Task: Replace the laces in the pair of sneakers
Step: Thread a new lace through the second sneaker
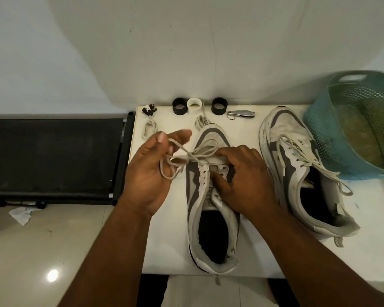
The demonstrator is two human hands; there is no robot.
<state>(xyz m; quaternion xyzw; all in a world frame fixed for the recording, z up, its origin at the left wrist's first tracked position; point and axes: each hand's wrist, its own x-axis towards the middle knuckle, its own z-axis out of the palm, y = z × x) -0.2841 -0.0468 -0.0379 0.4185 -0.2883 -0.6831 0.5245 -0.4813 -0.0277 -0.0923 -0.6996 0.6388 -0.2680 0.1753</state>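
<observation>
A: Where's the lace (187,155)?
B: Looped through the left grip (151,165), fingers curled round it.
A: And the right grip (242,173)?
B: Pressing down the near sneaker (211,196), fingers curled on its eyelets; second sneaker (297,167) beyond.

Basket (333,138) cut off right; left fingertips (182,135) blurred.

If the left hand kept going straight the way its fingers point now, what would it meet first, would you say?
Probably the coiled spare lace lying on the white table just beyond the left hand, then the small dark figurine near the far edge. Height above the table is unclear, so it might pass over.
</observation>
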